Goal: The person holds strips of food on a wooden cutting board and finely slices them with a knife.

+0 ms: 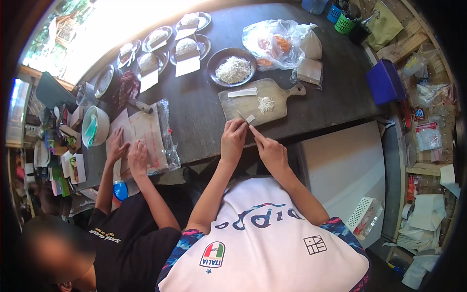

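My left hand [233,135] is at the near edge of a wooden cutting board [227,103], its fingers closed round what looks like a small knife [241,115]; only a thin bit of blade shows. My right hand [272,150] stretches its index finger to a small white block [250,118] on the board's edge, pressing on it, with the other fingers curled. On the board lie a long white strip [242,92] and a small heap of thin white shreds [265,104]. Behind the board, a dark bowl [212,68] holds a large pile of similar shreds.
Several plates with pale mounds and paper [187,47] stand at the back left. A plastic bag [272,41] lies at the back right. On my left, a co-worker's hands [116,146] rest on paper sheets [146,129] beside a white bowl [101,121].
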Motion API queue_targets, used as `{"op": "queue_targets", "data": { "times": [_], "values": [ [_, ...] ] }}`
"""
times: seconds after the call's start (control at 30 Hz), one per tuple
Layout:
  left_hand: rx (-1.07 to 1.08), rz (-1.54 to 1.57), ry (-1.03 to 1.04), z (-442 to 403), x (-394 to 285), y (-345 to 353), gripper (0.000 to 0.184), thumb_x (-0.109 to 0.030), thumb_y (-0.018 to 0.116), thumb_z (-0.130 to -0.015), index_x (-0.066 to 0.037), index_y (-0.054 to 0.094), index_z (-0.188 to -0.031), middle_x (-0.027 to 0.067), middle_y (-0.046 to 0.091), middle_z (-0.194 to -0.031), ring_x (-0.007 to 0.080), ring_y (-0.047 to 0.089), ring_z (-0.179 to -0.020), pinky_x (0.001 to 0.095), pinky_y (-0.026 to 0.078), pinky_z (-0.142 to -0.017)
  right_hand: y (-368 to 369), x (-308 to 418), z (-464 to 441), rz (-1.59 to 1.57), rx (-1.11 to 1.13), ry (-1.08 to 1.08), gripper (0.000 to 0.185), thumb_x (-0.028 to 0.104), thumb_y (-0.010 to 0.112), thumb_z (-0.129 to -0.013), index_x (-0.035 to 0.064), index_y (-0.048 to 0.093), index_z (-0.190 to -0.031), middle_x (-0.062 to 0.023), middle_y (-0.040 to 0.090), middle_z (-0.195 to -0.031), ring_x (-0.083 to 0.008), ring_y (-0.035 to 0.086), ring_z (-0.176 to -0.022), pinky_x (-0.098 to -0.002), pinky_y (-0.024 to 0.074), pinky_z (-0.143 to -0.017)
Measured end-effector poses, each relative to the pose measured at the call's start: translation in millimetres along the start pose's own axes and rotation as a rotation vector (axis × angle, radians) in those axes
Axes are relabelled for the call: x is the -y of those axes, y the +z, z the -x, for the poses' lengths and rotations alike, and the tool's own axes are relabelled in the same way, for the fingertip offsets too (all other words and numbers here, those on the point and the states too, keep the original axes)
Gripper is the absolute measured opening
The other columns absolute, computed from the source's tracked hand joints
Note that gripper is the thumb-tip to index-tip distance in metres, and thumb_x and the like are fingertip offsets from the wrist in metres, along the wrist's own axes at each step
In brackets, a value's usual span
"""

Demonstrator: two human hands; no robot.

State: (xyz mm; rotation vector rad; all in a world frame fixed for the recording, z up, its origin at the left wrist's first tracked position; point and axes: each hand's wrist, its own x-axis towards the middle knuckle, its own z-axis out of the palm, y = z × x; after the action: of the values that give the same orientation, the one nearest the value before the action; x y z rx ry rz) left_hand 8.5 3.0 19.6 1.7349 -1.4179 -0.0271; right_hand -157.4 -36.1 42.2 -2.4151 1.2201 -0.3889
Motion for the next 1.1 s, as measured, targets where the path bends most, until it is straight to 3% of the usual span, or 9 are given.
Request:
{"op": "queue_targets", "data": {
  "times": [0.1,0.3,0.5,0.6,0.8,1.0,1.1],
  "values": [
    [0.009,0.01,-0.009,-0.1,0.2,-0.5,0.017,0.0,0.077,-0.09,0.002,0.078,-0.108,0.011,0.073,-0.114,0.0338,0.068,-0.112,0.0439,0.058,-0.095,-15.2,4.2,14.8,0.054,0.112,0.068,0.056,0.029,0.062,-0.109,0.0446,0.05,-0.161,-0.0137,0.07,-0.075,-0.0382,0.075,-0.069,-0.0518,0.0623,-0.062],
    [0.014,0.011,0.008,0.2,1.5,-2.6,0.018,0.0,0.076,-0.091,0.002,0.079,-0.108,0.0106,0.073,-0.115,0.0331,0.068,-0.112,0.0438,0.059,-0.095,5.6,-3.0,-2.0,-0.021,-0.004,0.008,0.057,0.028,0.062,-0.109,0.0463,0.049,-0.161,-0.014,0.07,-0.074,-0.0389,0.075,-0.069,-0.0526,0.0619,-0.062],
    [0.011,0.014,-0.014,-0.3,0.4,-1.4,0.018,0.0,0.077,-0.09,0.001,0.079,-0.108,0.0102,0.073,-0.114,0.0332,0.068,-0.112,0.0436,0.059,-0.094,-14.4,3.6,16.1,0.012,0.109,0.085,0.056,0.028,0.061,-0.109,0.0461,0.05,-0.16,-0.0148,0.071,-0.076,-0.0399,0.075,-0.071,-0.0535,0.0618,-0.063],
    [0.001,0.012,-0.006,0.0,0.4,-1.9,0.018,0.0,0.077,-0.09,0.002,0.079,-0.107,0.0101,0.074,-0.114,0.0333,0.068,-0.112,0.0433,0.059,-0.094,3.9,-1.9,3.6,-0.035,-0.008,0.007,0.057,0.029,0.061,-0.109,0.047,0.049,-0.161,-0.0152,0.07,-0.076,-0.0402,0.075,-0.07,-0.0538,0.062,-0.063],
    [-0.004,0.005,-0.008,-0.5,0.0,-1.5,0.017,-0.001,0.077,-0.09,0.002,0.079,-0.106,0.0104,0.074,-0.114,0.0333,0.068,-0.112,0.043,0.059,-0.094,-13.3,1.6,15.7,0.009,0.11,0.064,0.056,0.028,0.061,-0.109,0.0467,0.05,-0.161,-0.014,0.07,-0.075,-0.0397,0.074,-0.07,-0.0525,0.0623,-0.062],
    [-0.011,0.015,-0.017,1.1,-1.0,-1.3,0.017,0.0,0.078,-0.089,0.002,0.079,-0.106,0.0103,0.074,-0.114,0.0331,0.069,-0.111,0.0428,0.059,-0.094,2.5,-1.7,-1.0,-0.033,-0.009,-0.008,0.057,0.028,0.062,-0.109,0.0458,0.05,-0.161,-0.0134,0.069,-0.072,-0.0388,0.074,-0.069,-0.0517,0.062,-0.061],
    [0.005,0.006,-0.02,-0.1,-1.4,-2.6,0.017,0.0,0.078,-0.089,0.002,0.079,-0.106,0.0103,0.075,-0.114,0.0329,0.069,-0.111,0.0426,0.059,-0.094,-15.7,4.2,11.2,0.041,0.094,0.047,0.055,0.028,0.062,-0.109,0.0456,0.051,-0.16,-0.0135,0.07,-0.074,-0.0391,0.074,-0.068,-0.0516,0.0622,-0.061]
  ]
}}
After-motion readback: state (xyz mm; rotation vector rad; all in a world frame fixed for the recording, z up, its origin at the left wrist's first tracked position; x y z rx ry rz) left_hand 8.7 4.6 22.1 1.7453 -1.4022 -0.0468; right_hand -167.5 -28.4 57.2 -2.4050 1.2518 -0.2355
